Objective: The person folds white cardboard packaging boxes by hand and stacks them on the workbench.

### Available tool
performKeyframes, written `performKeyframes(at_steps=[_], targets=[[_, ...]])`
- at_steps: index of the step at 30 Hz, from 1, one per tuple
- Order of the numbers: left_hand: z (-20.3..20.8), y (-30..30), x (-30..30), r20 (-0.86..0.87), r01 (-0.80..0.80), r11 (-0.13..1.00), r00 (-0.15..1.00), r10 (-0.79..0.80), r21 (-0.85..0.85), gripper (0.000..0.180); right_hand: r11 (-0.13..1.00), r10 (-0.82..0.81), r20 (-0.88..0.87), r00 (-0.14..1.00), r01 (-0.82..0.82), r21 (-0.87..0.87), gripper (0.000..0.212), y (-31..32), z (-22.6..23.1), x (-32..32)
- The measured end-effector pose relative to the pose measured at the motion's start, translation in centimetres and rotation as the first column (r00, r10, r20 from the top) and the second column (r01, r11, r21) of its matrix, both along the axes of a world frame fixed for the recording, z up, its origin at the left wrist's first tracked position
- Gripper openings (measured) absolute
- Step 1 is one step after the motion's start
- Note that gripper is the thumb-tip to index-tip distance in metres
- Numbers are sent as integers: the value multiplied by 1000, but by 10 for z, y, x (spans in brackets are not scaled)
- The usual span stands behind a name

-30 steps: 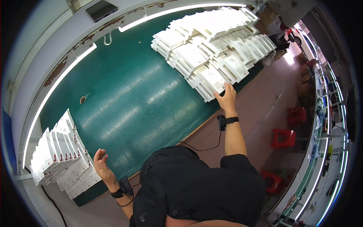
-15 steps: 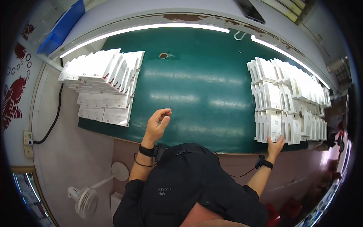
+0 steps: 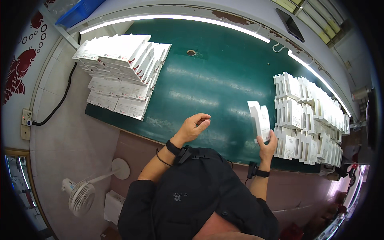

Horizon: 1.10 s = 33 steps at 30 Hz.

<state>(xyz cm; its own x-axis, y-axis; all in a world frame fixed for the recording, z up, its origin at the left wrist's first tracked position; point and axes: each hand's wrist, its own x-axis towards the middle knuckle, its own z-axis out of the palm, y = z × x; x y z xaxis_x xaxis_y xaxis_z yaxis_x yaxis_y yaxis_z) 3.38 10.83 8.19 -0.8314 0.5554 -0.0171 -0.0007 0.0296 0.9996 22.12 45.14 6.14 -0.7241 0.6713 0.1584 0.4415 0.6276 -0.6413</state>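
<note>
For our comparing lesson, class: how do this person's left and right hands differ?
The left hand appears empty; the right hand grips a white carton. The left hand points rightward; the right hand points away from the body. Both have black wrist bands.

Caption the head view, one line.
Right hand holds a white box over a green table; left hand appears empty.
</note>
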Motion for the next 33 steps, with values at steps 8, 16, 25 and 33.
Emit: performKeyframes(at_steps=[8,16,25,33], targets=[[-16,10,11,103,1,1000,995,-1,-5,46,868,497,-152,854,-488,95,84,-128,18,-98],[-42,-31,-15,387,-405,901,865,321,158,54,733,673,-122,730,-680,-30,79,-180,38,-123],[-147,-140,-93,89,-503,761,808,582,-410,62,689,686,-31,727,-662,-295,64,-160,17,-101],[-149,-138,-82,-443,-634,529,773,454,-564,75,780,593,134,794,-526,-338,57,-135,-9,-81]])
